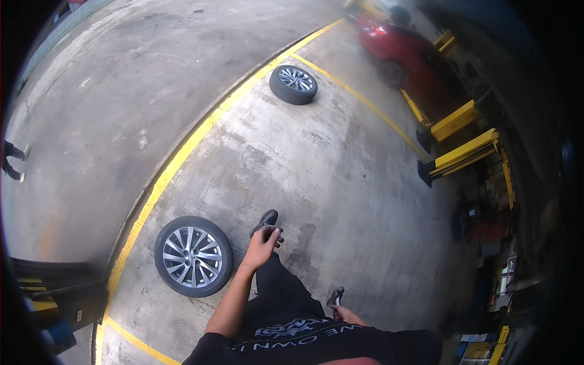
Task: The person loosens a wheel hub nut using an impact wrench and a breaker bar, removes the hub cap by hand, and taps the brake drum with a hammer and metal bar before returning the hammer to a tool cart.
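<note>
My left hand [263,241] hangs in front of my body, right of the nearer wheel, with its darkened fingers loosely bent and apart, and nothing visible in it. My right hand [345,314] is low beside my dark clothing. Its fingers are closed around a small dark object with a silvery part [335,297], whose kind I cannot make out. The nearer wheel [193,257], a black tyre on a silver multi-spoke rim, lies flat on the concrete, rim upward. A similar second wheel [293,84] lies farther ahead. Neither hand touches a wheel.
A yellow line [182,152] borders the concrete bay on the left. Yellow lift arms [459,155] reach in from the right, beyond which a red car [404,52] stands. Dark equipment [61,298] is at the lower left. Another person's legs [13,159] show far left.
</note>
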Demonstrator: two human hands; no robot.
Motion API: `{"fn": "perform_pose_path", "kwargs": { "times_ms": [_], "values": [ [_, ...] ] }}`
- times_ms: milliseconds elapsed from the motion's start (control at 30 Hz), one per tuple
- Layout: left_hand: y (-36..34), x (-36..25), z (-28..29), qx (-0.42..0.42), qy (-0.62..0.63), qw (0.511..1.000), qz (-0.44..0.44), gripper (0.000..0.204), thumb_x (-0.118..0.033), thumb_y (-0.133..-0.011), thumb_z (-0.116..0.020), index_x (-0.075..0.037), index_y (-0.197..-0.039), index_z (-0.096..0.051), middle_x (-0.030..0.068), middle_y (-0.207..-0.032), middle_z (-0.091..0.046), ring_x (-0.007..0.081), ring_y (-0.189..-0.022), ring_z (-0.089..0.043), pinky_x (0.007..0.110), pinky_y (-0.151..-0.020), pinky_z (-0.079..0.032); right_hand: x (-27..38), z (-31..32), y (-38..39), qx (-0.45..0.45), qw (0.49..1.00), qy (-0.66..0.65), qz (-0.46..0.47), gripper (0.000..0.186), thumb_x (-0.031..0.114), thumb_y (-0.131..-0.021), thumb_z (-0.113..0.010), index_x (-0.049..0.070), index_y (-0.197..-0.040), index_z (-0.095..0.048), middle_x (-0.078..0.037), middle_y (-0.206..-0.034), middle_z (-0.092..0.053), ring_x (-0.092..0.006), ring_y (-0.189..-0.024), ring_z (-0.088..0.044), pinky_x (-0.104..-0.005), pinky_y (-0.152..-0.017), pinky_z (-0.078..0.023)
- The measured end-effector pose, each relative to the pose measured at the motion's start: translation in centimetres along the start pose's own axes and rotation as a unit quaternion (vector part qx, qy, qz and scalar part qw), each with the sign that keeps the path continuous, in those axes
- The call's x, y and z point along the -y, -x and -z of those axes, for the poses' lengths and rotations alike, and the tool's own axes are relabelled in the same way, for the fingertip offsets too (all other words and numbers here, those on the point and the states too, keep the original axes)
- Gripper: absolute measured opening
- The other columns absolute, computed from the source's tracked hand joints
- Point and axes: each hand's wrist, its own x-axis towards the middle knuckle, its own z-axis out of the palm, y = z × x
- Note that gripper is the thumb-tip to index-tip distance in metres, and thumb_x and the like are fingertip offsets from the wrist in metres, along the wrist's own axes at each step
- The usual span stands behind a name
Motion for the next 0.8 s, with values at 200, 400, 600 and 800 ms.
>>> {"fn": "perform_pose_path", "kwargs": {
  "times_ms": [200,400,600,800],
  "values": [
    [-21.8,-0.4,1.8,0.011,0.044,0.998,0.049,0.029,-0.021,-0.095,-0.053,0.006,-0.105,-0.059,0.0106,-0.081,-0.065,0.0145,-0.070,-0.061,0.027,-0.065,-0.049,19.3,-3.8,-9.5,-0.018,0.991,0.134,0.000,0.026,0.030,-0.091,-0.056,0.016,-0.072,-0.044,0.003,-0.054,-0.039,-0.0087,-0.043,-0.034,-0.0267,-0.042,-0.029],
    [-42.0,3.6,8.2,-0.135,0.041,0.980,0.140,0.030,-0.020,-0.094,-0.052,0.006,-0.108,-0.058,0.0135,-0.082,-0.066,0.0182,-0.069,-0.063,0.029,-0.061,-0.051,47.0,-12.5,4.5,0.057,0.994,0.032,0.084,0.029,0.031,-0.090,-0.059,0.017,-0.071,-0.042,0.008,-0.052,-0.035,-0.0057,-0.039,-0.030,-0.0257,-0.040,-0.027],
    [-44.6,17.6,19.1,-0.233,-0.033,0.849,0.473,0.033,-0.029,-0.091,-0.049,0.001,-0.105,-0.055,0.0177,-0.082,-0.067,0.0269,-0.060,-0.065,0.036,-0.045,-0.045,68.8,-16.3,8.6,0.000,0.961,0.104,0.257,0.033,0.034,-0.085,-0.066,0.013,-0.073,-0.044,0.005,-0.054,-0.040,-0.0065,-0.040,-0.033,-0.0253,-0.039,-0.028],
    [-48.1,17.8,24.2,-0.055,-0.181,0.706,0.683,0.036,-0.031,-0.089,-0.050,-0.001,-0.107,-0.061,0.0166,-0.109,-0.065,0.0275,-0.082,-0.067,0.046,-0.075,-0.050,83.4,-18.6,-2.1,-0.049,0.975,0.097,0.196,0.033,0.032,-0.081,-0.068,0.006,-0.069,-0.052,-0.002,-0.054,-0.047,-0.0129,-0.040,-0.041,-0.0308,-0.038,-0.034]
  ]
}}
